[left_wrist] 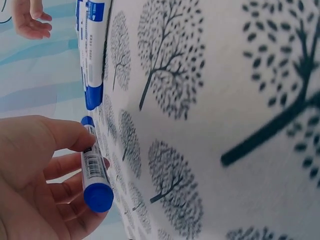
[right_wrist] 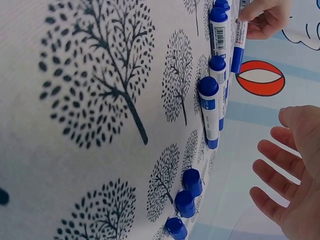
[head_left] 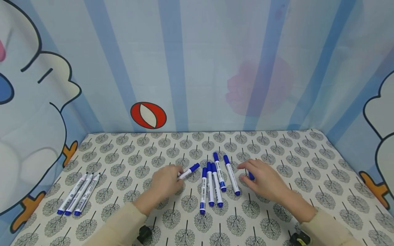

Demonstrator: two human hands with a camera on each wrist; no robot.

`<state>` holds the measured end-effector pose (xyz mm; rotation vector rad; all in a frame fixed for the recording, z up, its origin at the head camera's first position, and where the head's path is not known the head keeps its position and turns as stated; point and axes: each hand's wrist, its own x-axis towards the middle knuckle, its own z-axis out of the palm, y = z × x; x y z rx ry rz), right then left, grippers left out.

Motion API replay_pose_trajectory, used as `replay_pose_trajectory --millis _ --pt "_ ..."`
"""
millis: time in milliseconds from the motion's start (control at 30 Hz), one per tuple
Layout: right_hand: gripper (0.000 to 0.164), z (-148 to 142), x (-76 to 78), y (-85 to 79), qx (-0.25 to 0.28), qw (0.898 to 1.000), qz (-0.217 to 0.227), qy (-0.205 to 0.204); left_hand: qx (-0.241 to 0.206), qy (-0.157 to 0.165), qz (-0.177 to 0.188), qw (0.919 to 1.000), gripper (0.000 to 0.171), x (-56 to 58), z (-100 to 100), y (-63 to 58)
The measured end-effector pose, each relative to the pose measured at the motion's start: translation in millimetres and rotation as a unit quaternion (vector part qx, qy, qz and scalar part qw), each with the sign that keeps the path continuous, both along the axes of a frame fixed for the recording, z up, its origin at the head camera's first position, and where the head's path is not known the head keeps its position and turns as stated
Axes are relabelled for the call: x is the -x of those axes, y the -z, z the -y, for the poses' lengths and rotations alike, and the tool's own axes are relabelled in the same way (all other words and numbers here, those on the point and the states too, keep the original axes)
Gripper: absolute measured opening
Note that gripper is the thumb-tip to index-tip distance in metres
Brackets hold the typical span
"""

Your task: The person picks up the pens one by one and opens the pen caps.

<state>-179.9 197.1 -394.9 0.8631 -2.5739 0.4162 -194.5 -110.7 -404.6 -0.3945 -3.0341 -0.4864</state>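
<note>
My left hand [head_left: 165, 180] pinches a white marker [head_left: 188, 172] with a blue cap, which points up to the right. In the left wrist view the marker's blue end [left_wrist: 98, 197] faces the camera, with the thumb and fingers around the barrel. My right hand [head_left: 262, 177] holds nothing; its fingers are spread and slightly bent. Beside it a loose blue cap [head_left: 251, 176] shows, mostly hidden; the right wrist view shows three blue caps [right_wrist: 185, 203] standing on the cloth. Between the hands lie several capped blue markers [head_left: 210, 184], roughly side by side.
Three uncapped markers [head_left: 75, 194] with dark tips lie together at the left of the table. The tablecloth [head_left: 129, 222] has a tree print. A blue striped curtain [head_left: 209, 68] with cartoon figures rises behind and at both sides.
</note>
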Motion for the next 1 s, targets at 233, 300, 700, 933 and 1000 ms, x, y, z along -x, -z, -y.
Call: replay_pose_trajectory --millis 233,300,700,933,1000 --pt "0.031 2.6 0.5 0.9 0.008 1.000 0.001 -0.011 0.001 0.037 -0.011 0.9993 0.016 -0.1 2.1 -13.0" --pt "0.031 3.6 0.8 1.3 0.008 1.000 0.002 -0.013 0.004 0.047 -0.025 0.9986 0.016 0.0 2.5 -14.8" --pt "0.031 13.0 3.1 -0.6 0.007 1.000 -0.006 -0.029 0.027 0.075 -0.055 0.9953 0.019 -2.2 -7.2 -29.2" --pt "0.034 19.2 3.6 -1.6 0.003 1.000 0.003 -0.028 0.036 0.078 -0.051 0.9949 0.022 -4.4 -16.1 -32.7" --pt "0.034 21.5 3.4 -1.5 0.002 1.000 0.002 -0.026 0.030 0.082 -0.049 0.9950 0.022 -5.3 -18.3 -33.5"
